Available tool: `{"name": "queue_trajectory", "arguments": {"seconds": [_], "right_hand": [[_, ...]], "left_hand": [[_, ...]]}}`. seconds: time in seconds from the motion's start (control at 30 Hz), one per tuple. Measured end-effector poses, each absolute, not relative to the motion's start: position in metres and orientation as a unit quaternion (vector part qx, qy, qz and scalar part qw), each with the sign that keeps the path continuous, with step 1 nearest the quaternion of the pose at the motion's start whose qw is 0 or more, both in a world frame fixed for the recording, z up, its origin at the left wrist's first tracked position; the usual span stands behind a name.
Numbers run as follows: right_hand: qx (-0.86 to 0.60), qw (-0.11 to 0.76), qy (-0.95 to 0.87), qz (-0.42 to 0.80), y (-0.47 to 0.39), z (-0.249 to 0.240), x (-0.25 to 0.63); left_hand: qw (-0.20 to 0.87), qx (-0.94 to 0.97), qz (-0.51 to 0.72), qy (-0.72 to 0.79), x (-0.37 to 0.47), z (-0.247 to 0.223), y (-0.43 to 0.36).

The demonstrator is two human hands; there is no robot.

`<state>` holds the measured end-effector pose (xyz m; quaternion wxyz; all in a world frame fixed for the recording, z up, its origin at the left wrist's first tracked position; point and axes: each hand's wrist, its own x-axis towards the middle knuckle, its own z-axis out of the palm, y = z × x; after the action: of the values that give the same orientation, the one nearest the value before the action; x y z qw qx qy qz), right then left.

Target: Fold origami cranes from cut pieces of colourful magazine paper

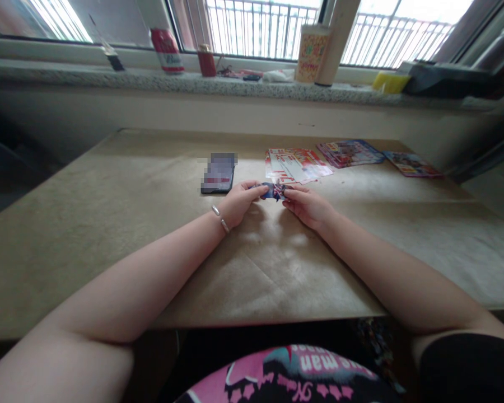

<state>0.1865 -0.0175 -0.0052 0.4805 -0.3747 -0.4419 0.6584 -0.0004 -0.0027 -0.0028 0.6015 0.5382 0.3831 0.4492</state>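
Between my two hands, just above the middle of the table, is a small printed card piece (274, 191), dark blue with a pink and white pattern. Its exact kind is too small to make out. My left hand (244, 200), with a silver bangle at the wrist, pinches its left end between thumb and fingers. The right end is pinched by my right hand (307, 205). A dark phone (219, 172) lies flat beyond my left hand, partly pixelated. Red and white printed sheets (296, 165) are spread just past my right hand.
Colourful printed sheets (350, 153) and another such stack (412, 164) lie at the back right of the table (109, 246). On the stone windowsill (134, 78) stand a red can (167, 51), a red bottle-like container (206, 60), a patterned cup (312, 54) and a yellow item (390, 82).
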Motion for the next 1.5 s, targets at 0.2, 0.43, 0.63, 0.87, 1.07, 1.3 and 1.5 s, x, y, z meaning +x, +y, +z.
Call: {"name": "queue_trajectory", "arguments": {"seconds": [0.2,0.43,0.63,0.87,1.07,1.3,1.5], "right_hand": [[-0.374,0.478,-0.439,0.662,-0.018,-0.004,0.187],[-0.375,0.477,-0.434,0.666,-0.015,-0.005,0.188],[-0.371,0.477,-0.437,0.667,-0.013,-0.008,0.19],[-0.365,0.477,-0.425,0.677,-0.012,-0.009,0.192],[-0.368,0.472,-0.416,0.685,-0.014,-0.006,0.192],[-0.376,0.47,-0.392,0.696,-0.017,0.0,0.19],[-0.386,0.463,-0.38,0.702,-0.014,0.0,0.19]], "left_hand": [[0.592,0.544,0.451,0.388,0.0,-0.004,-0.001],[0.575,0.56,0.439,0.403,0.0,-0.003,-0.001],[0.569,0.566,0.436,0.408,0.001,-0.002,0.0],[0.566,0.564,0.431,0.42,0.002,-0.001,-0.001],[0.57,0.568,0.432,0.408,0.002,-0.002,-0.001],[0.585,0.563,0.42,0.405,-0.001,-0.005,0.004],[0.604,0.559,0.422,0.38,-0.007,-0.009,0.009]]}}
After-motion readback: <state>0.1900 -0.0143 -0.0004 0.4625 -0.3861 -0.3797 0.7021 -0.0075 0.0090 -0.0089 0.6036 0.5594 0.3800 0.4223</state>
